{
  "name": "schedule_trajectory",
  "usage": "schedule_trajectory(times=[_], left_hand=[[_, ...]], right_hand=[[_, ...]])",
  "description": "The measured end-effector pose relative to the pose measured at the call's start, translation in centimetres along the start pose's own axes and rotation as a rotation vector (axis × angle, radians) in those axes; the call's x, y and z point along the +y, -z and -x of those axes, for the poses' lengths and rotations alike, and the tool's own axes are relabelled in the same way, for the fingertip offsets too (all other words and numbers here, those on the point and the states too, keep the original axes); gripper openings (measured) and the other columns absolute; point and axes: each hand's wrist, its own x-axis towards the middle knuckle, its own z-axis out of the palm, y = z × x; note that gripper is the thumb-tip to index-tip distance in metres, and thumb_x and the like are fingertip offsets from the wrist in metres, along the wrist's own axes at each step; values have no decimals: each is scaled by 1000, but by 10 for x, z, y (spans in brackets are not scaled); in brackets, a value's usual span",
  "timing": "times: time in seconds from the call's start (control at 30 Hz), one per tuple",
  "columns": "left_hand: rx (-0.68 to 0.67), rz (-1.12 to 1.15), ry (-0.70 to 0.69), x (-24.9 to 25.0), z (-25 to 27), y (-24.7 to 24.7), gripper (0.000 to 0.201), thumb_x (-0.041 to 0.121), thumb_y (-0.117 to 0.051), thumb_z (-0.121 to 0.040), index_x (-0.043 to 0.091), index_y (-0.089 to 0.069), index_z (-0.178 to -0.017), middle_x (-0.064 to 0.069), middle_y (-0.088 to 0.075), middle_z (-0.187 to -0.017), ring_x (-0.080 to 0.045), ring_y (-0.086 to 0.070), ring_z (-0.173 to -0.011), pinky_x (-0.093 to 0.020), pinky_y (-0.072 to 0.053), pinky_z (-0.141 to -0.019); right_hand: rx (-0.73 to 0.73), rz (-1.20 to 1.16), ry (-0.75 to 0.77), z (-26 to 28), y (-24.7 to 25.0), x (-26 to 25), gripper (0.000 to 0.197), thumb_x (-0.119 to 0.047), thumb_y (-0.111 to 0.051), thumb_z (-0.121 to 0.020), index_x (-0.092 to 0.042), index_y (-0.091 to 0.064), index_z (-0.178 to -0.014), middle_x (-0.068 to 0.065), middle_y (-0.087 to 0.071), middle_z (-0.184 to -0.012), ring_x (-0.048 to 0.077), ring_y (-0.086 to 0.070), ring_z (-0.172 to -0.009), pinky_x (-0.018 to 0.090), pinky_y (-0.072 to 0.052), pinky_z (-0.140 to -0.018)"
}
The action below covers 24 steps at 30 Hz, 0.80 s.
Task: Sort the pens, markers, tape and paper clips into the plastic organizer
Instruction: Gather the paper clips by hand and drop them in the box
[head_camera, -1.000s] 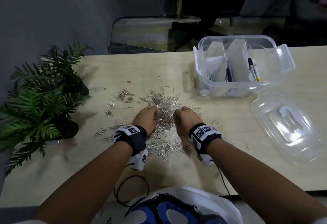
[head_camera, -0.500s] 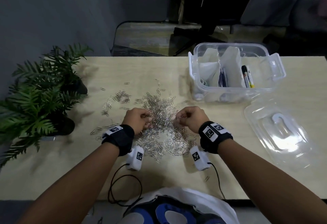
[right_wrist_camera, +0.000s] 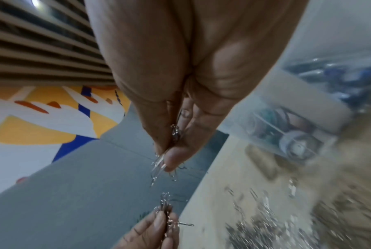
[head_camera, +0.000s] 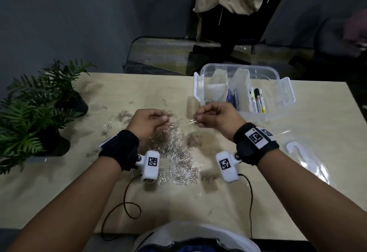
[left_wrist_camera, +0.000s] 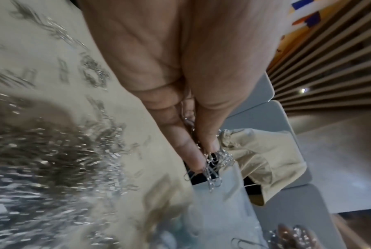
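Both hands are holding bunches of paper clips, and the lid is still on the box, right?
Not quite. The lid is off, lying on the table right of the plastic organizer, as the head view shows. Left hand and right hand do pinch paper clips.

Both hands (head_camera: 151, 121) raised, paper clips (left_wrist_camera: 217, 161) pinched.

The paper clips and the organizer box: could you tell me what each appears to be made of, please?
Paper clips: apparently bright bare steel wire; they glint silver, and thin bent loops show in the left hand.
Organizer box: seemingly clear glossy plastic with white latches; the markers show through its wall.
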Motion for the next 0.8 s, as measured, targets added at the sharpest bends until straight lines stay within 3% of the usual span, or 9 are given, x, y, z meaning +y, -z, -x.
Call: schedule_trajectory(times=[0.07, 0.17, 0.3, 0.47, 0.7, 0.8], left_hand=[[-10, 58, -33, 19, -6, -11, 12, -8, -59, -90, -8, -64, -101, -17, -69, -89, -18, -72, -70, -17, -55, -59], [-45, 96, -82, 44, -18, -29, 9, -7, -60, -89, -2, -67, -93, -11, -70, -85, -20, -73, -77, -19, -57, -66], [-94, 73, -124, 77, -39, -59, 8, -7, -60, -90, -2, -66, -91, -10, -68, -83, -18, -71, -74, -20, -58, -68], [-117, -107, -142, 109, -78, -99, 6, -7, -60, -90, -3, -65, -89, -12, -65, -79, -17, -68, -68, -21, -59, -65], [-68, -373, -124, 119, -124, -133, 6, -8, -61, -90, -2, -63, -93, -15, -60, -82, -20, -63, -69, -22, -59, -61], [-47, -499, -131, 116, -138, -139, 5, -5, -65, -88, 0, -65, -87, -19, -63, -87, -25, -66, -70, -35, -61, -73]], right_hand=[[28, -52, 26, -3, 10, -18, 16, 16, -64, -81, 1, -66, -86, 13, -71, -78, 22, -69, -69, 28, -60, -70], [80, -116, 66, -11, 25, -39, 15, 15, -63, -82, 1, -65, -84, 12, -72, -78, 22, -70, -70, 27, -60, -70], [178, -186, 82, -29, 42, -59, 14, 15, -62, -84, 2, -62, -85, 10, -72, -72, 20, -71, -68, 26, -60, -69], [317, -203, 61, -62, 60, -72, 12, 13, -63, -85, 1, -62, -84, 10, -69, -71, 20, -72, -68, 24, -59, -65], [442, 13, -4, -104, 71, -73, 16, 11, -64, -85, -3, -63, -76, 14, -64, -75, 23, -66, -69, 31, -61, -74], [467, 74, -35, -116, 75, -73, 16, 10, -65, -85, -3, -64, -76, 13, -65, -75, 22, -66, -68, 33, -60, -75]])
